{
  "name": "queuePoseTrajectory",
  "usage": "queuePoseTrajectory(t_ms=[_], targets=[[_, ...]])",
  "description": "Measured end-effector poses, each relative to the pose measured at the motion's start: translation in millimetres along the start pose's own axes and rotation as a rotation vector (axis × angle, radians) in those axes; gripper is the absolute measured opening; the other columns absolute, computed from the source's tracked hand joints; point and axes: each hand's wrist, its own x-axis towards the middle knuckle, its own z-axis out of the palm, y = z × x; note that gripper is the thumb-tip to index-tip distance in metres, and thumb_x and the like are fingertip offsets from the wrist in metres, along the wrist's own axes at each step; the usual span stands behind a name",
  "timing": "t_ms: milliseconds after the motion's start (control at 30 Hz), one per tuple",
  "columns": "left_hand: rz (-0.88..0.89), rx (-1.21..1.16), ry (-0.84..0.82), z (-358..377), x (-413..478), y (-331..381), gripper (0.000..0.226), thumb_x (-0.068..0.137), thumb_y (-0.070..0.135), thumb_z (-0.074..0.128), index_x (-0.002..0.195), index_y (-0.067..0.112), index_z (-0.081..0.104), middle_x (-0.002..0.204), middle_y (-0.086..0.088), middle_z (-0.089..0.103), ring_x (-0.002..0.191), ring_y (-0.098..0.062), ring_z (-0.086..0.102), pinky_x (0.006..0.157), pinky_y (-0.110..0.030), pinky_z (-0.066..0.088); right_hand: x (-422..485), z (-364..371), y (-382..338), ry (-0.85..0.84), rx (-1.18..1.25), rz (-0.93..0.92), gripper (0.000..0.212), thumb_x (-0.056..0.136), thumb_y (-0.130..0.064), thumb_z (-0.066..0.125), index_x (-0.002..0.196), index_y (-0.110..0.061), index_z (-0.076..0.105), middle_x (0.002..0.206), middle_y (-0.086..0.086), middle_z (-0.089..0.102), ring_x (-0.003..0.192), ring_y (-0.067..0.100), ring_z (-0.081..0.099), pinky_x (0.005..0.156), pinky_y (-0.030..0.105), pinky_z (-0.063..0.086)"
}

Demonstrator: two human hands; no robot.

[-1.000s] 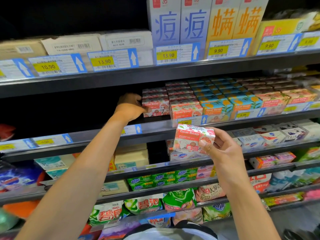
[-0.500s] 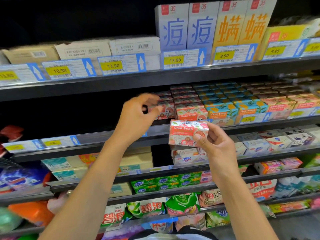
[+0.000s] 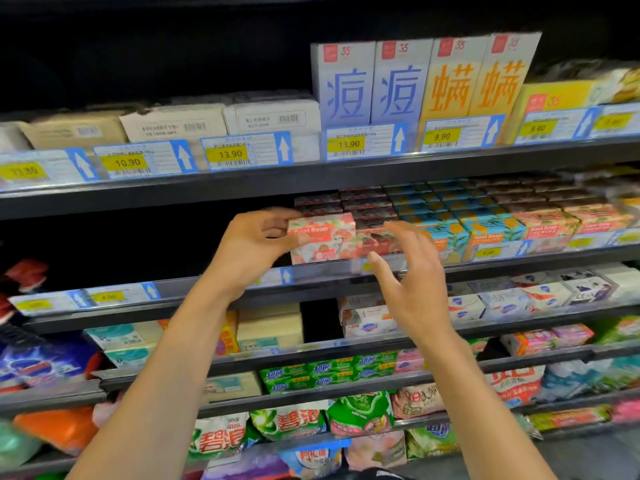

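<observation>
Since half a second ago the pink Goat Soap box (image 3: 323, 237) has passed from the right hand (image 3: 412, 289) to the left hand (image 3: 252, 251). It has also travelled up and back, from out in front of the shelving onto the second shelf (image 3: 554, 259) from the top. It now stands at the left end of the row of soap boxes, just behind the shelf's front edge, its lower edge level with the clear price rail. Whether it already rests on the shelf or is held a touch above it cannot be told.

The left hand grips the box by its left end, thumb on the printed front and the other fingers curled over the top. The right hand has let go. It hangs before the front edge, below and to the right of the box, fingers spread wide and loosely bent, holding nothing.

The box's long axis runs left to right along the front edge, matching the neighbouring red box (image 3: 375, 242), which lies just beside its right end; touching or not is unclear. Blue boxes (image 3: 485, 230) continue the row further right. Dark open shelf lies to the left, on the gripping hand's side. The left hand is plainly the nearer one, so it would likely release by drawing away leftward, clear of the row.
</observation>
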Motion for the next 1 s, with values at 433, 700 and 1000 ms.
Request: queuePoseTrajectory(t_ms=[433,700,1000], targets=[[-0.046,0.313,-0.040,14.9,25.7,-27.0,0.037,0.089,0.021,0.080,0.124,0.020,0.068,0.113,0.004,0.069,0.105,-0.011,0.064,0.082,-0.016,0.048,2.3,20.1,37.0,-0.072,-0.411,-0.242,0.065,0.091,-0.035,0.076,0.149,-0.014,0.053,0.152,0.006,0.053,0.147,0.027,0.041,0.130,0.044,0.019],[-0.032,0.501,-0.073,19.3,33.9,-28.3,0.049,0.092,0.019,0.076,0.134,0.026,0.052,0.123,0.002,0.055,0.106,-0.016,0.057,0.076,-0.019,0.043,2.8,22.0,38.7,-0.015,-0.366,-0.274,0.059,0.090,-0.024,0.078,0.145,-0.013,0.057,0.148,0.006,0.056,0.144,0.028,0.046,0.130,0.043,0.019],[0.083,0.663,-0.031,21.2,39.4,-29.7,0.030,0.089,0.028,0.080,0.117,0.031,0.068,0.131,0.005,0.043,0.120,-0.017,0.050,0.097,-0.022,0.040,1.3,25.7,38.2,0.005,-0.391,-0.280,0.060,0.091,-0.022,0.076,0.146,-0.014,0.055,0.149,0.007,0.054,0.145,0.029,0.044,0.129,0.049,0.021]])
